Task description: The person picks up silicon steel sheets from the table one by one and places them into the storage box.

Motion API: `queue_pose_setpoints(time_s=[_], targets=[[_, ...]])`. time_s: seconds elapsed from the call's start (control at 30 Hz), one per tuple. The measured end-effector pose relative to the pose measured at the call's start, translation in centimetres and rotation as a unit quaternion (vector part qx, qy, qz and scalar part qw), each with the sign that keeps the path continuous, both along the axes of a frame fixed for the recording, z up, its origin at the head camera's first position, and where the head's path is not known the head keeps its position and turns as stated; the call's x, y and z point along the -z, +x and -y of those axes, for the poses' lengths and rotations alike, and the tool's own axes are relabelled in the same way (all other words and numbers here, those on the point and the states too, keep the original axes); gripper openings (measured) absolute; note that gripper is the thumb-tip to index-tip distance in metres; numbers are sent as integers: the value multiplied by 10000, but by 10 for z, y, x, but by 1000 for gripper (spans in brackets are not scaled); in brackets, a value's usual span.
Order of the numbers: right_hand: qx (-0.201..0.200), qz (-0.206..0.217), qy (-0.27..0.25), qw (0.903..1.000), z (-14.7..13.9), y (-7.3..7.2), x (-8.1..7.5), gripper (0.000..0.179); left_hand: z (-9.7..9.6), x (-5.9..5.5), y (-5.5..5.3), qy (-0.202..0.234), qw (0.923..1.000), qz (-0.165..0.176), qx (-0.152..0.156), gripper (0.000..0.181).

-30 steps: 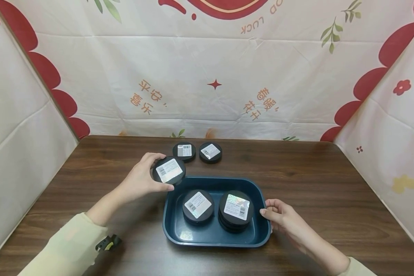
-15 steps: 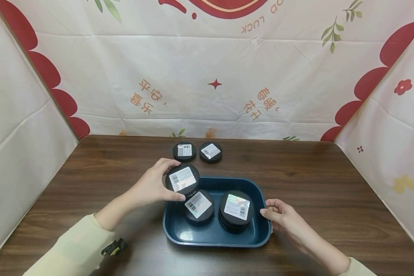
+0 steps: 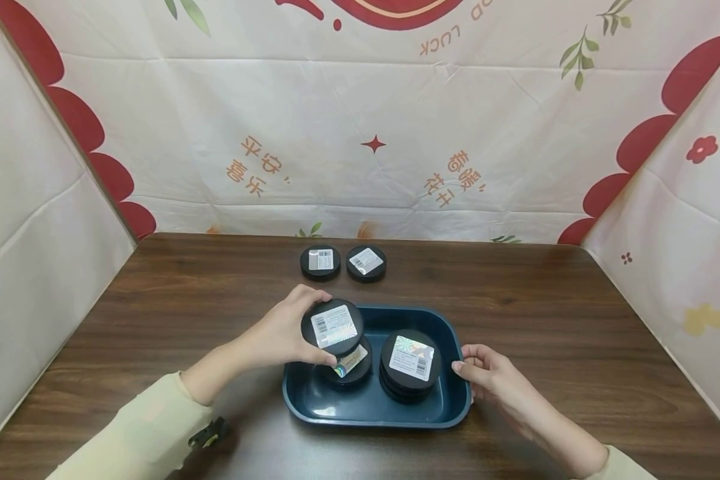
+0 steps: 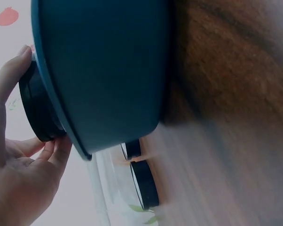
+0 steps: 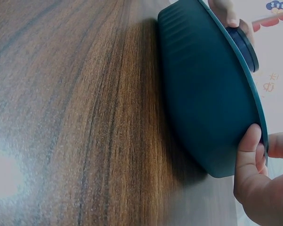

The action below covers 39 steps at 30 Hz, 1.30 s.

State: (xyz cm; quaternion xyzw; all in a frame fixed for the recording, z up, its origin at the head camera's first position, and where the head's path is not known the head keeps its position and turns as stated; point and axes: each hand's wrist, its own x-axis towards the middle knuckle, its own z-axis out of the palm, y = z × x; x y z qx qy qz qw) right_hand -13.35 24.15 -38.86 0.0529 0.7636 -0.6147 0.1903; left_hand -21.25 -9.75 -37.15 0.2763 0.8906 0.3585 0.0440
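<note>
My left hand (image 3: 279, 340) grips a flat round black case (image 3: 334, 325) with a white barcode label, thumb on the near side and fingers on the far side. It is over the left part of the dark blue tray (image 3: 372, 422), partly covering another black case (image 3: 363, 375) inside. In the left wrist view the held case (image 4: 35, 106) sits at the tray rim's level. To the right inside the tray stands a stack of similar black cases (image 3: 411, 363). My right hand (image 3: 493, 379) pinches the tray's right rim, also seen in the right wrist view.
Two more labelled black cases, one on the left (image 3: 320, 263) and one on the right (image 3: 366, 264), lie behind the tray on the brown wooden table (image 3: 528, 300). A printed white cloth (image 3: 360, 100) hangs at the back and both sides.
My left hand has carried the black case rightward and toward me, from beside the tray's back left corner to over the left case inside. My right hand stays on the rim.
</note>
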Motion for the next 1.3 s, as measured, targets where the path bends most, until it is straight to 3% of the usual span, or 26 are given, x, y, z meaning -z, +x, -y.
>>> queue_pose_setpoints(time_s=[0.27,0.7,1.3], targets=[[-8,-14,18,10000,0,0,-1,50,-12,3,6,-200,9993,124,307,90],[21,-44,-45,10000,1,-1,1,47,-20,13,8,-710,9961,166,488,88],[1,1,-15,10000,0,-1,0,49,-22,4,12,-1243,9906,101,560,90]])
